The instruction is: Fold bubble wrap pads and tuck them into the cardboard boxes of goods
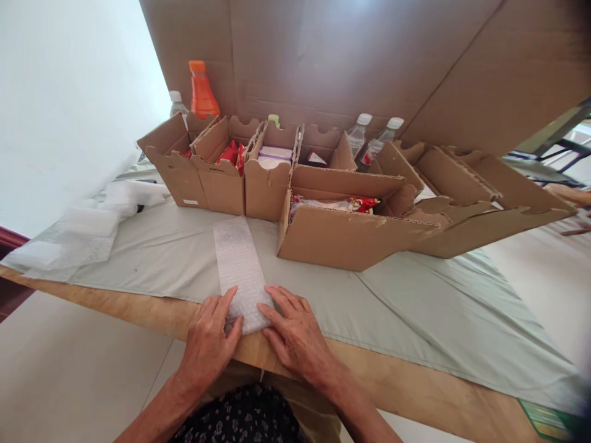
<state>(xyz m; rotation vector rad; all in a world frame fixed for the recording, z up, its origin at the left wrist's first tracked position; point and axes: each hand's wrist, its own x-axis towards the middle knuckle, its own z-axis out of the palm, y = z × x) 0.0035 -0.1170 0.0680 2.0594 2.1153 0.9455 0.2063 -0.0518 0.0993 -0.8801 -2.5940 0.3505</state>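
A flat strip of bubble wrap (pixel 240 264) lies on the cloth, its near end reaching the table's front edge. At its near left corner, my left hand (pixel 210 335) rests with thumb and forefinger apart, fingertips touching the plastic. Across from it, my right hand (pixel 298 335) has its fingers spread, with fingertips on the right edge of the wrap. Both palms face down, and neither hand is closed around anything. The undersides of the fingers are hidden.
Open cardboard boxes (pixel 341 243) stand in a row beyond the wrap, holding red packets (pixel 228 152) and white packs (pixel 276 155). Behind them are an orange bottle (pixel 203 92) and clear bottles (pixel 359 134). More clear plastic wrap (pixel 87 223) is piled at left.
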